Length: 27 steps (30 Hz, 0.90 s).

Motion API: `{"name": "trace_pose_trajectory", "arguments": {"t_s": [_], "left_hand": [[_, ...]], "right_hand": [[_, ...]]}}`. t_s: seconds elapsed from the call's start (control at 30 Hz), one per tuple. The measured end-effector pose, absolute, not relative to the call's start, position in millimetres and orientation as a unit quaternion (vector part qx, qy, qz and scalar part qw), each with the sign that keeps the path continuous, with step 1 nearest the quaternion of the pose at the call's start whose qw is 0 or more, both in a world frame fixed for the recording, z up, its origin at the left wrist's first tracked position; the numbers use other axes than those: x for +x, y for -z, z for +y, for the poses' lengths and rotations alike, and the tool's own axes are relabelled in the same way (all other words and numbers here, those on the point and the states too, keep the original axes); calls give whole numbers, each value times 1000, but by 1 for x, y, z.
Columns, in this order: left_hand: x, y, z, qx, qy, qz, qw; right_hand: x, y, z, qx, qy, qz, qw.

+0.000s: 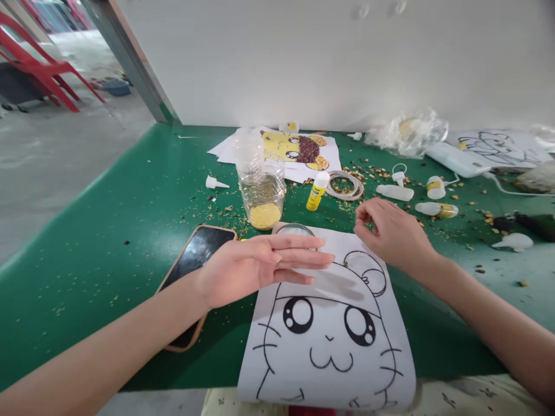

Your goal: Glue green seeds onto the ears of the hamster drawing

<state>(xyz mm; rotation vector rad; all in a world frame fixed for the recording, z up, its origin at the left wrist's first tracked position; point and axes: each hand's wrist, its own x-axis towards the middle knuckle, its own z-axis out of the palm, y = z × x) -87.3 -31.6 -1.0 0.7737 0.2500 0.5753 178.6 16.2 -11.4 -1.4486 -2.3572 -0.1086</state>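
My left hand [264,263] is held over the top of a white sheet with a black-line hamster drawing [329,335]. Its fingers are stretched out and slightly apart, holding nothing. To the right, near the sheet's upper right corner, my right hand [388,231] is curled into a loose fist, with no object showing in it. The sheet's lower edge droops over the table's front edge. Beneath my left wrist lies a phone [188,323] in a tan case. Just behind the left hand stands a clear plastic bottle [262,190] with yellow contents at its bottom.
Behind are a yellow glue stick [318,192], coiled clear tubing [346,186] and a partly filled hamster picture [299,151]. Small glue bottles [394,192], a crumpled plastic bag [407,136] and a white power bank [457,160] lie right. Grains are scattered over the green table [108,231].
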Motion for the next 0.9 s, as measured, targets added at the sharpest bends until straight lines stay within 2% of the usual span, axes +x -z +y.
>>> {"name": "trace_pose_trajectory", "arguments": {"t_s": [0.17,0.37,0.43,0.63,0.9], "left_hand": [[-86,1,-31,378,-263,113,880],[-84,-3,-32,377,-216,118,893],[-85,-5,-32,377,-200,122,896],[-85,-5,-33,390,-172,111,898],[-82,-12,-36,411,-186,133,883]], "right_hand": [[169,2,4,-496,-6,-848,185],[147,-23,-26,-374,-266,-871,173],[141,-27,-34,-350,-275,-877,183],[132,-22,-41,-381,-204,-881,196],[134,-22,-39,-362,-263,-878,169]]}}
